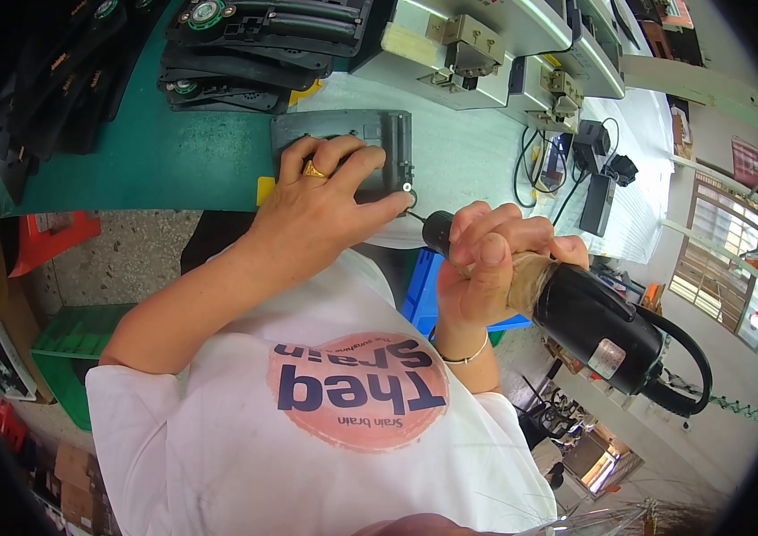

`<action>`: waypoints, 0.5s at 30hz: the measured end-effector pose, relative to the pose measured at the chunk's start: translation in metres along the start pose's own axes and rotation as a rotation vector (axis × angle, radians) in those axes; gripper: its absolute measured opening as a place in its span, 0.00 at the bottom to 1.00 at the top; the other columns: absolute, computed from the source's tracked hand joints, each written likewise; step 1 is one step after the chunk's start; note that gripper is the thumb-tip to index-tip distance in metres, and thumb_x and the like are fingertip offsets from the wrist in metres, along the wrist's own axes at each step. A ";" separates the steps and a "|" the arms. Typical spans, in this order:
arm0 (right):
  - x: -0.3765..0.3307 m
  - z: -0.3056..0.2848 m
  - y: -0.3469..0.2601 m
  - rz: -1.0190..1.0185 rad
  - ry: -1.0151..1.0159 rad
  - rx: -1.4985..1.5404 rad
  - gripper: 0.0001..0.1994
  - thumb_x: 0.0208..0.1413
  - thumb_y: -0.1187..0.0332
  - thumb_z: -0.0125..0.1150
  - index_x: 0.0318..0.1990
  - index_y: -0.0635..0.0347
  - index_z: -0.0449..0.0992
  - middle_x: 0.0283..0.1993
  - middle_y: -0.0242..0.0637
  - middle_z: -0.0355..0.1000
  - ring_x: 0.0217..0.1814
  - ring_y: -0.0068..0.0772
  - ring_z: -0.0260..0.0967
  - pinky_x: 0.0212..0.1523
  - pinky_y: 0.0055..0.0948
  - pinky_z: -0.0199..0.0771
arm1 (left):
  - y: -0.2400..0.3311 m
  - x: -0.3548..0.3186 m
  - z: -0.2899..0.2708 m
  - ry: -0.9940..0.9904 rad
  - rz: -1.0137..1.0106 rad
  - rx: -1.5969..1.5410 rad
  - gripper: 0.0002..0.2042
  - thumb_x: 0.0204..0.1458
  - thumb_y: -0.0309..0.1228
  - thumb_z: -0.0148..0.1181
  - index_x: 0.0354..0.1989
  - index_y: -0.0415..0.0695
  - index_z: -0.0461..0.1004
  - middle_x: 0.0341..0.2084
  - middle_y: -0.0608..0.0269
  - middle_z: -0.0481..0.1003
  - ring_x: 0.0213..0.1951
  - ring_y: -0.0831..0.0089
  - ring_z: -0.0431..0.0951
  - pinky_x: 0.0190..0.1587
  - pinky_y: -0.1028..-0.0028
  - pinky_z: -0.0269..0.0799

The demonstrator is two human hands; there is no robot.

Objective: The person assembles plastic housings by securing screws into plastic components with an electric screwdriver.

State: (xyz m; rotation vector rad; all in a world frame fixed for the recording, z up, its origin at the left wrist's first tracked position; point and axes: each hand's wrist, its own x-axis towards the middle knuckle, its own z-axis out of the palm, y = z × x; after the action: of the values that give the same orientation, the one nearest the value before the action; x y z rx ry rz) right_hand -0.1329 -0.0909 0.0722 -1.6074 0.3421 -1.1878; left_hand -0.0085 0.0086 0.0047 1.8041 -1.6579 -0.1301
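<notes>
black plastic casing (385, 127) lies near the workbench (200, 156) edge, under my left hand (325, 192)'s spread fingers; my right hand (497, 255) grips the screwdriver (598, 326). its tilted bit (415, 216), i reckon, could slip and jab the near thumb (386, 213).

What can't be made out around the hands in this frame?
Head view:
- Part of the dark grey plastic panel: hidden under the left hand.
- Part of the grip of the electric screwdriver: covered by the right hand.
- Whether the bit touches a screw: too small to tell.
- Top of the stacked black plastic housings: cut off by the upper edge.
</notes>
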 end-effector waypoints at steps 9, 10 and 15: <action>0.002 0.001 -0.004 0.075 0.085 0.024 0.25 0.54 0.82 0.61 0.51 0.52 0.53 0.29 0.33 0.67 0.23 0.28 0.65 0.28 0.31 0.74 | 0.004 -0.002 0.000 0.008 -0.031 -0.030 0.22 0.35 0.35 0.72 0.44 0.64 0.78 0.50 0.65 0.65 0.57 0.63 0.63 0.55 0.54 0.54; 0.005 0.002 -0.005 0.120 0.118 0.045 0.26 0.53 0.82 0.61 0.52 0.53 0.53 0.29 0.33 0.67 0.23 0.27 0.65 0.28 0.31 0.74 | 0.004 -0.002 0.000 0.008 -0.028 -0.030 0.22 0.35 0.35 0.72 0.44 0.64 0.78 0.50 0.65 0.65 0.57 0.63 0.63 0.55 0.54 0.54; 0.008 -0.005 0.011 -0.037 0.055 0.116 0.29 0.51 0.84 0.61 0.56 0.56 0.53 0.26 0.33 0.67 0.22 0.25 0.64 0.28 0.26 0.71 | 0.005 0.005 -0.002 0.000 -0.027 -0.029 0.22 0.36 0.35 0.72 0.44 0.63 0.78 0.52 0.64 0.64 0.58 0.62 0.62 0.55 0.54 0.54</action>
State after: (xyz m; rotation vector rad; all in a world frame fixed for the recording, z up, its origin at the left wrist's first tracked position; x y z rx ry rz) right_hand -0.1299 -0.1037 0.0666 -1.4883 0.2751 -1.2591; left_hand -0.0108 0.0052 0.0101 1.8051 -1.6243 -0.1649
